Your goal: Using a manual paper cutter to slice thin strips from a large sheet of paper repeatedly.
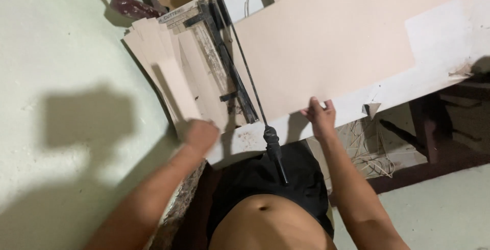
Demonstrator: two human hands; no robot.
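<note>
Your right hand [320, 116] pinches the near edge of the big sheet [326, 51], fingers clamped on it, holding it flat on the bench [444, 71] beside the cutter [224, 61]. Your left hand [200, 135] is blurred at the cut strips [168, 71] stacked at the bench's left end; I cannot tell its fingers. The lever [273, 148] hangs free between your hands. This looks like feeding: square the sheet to the blade before taking the lever.

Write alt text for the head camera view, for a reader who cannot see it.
Seen from above, a person's right hand grips the near edge of a large pale cardboard sheet on a lever paper cutter. The blurred left hand touches a fan of cut strips. The black cutter handle hangs between them.
</note>
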